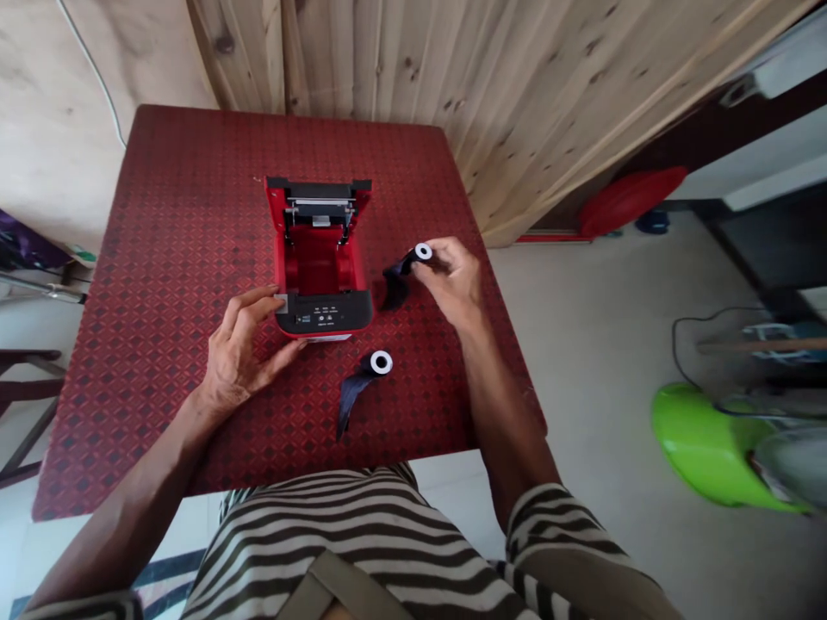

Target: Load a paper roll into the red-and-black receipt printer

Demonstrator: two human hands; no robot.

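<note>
A small red and black receipt printer (325, 312) sits on the table with its lid (320, 194) raised. The red bay inside (318, 263) holds no roll. At the printer's front left corner, my left hand (242, 353) grips it, fingers on top and thumb against the lower front. To the right of the printer, my right hand (456, 280) pinches a dark paper roll (422, 251) with a white ring-shaped end; its loose dark tail hangs leftward. A second, similar paper roll (380, 362) lies in front of the printer, its tail stretching toward the near edge.
The table (194, 189) has a red patterned cover. Wooden boards (401, 60) rise behind it. A lime green tub (698, 443) stands on the floor to the right, with a dark cable near it. Part of a dark wooden chair (29, 387) shows at left.
</note>
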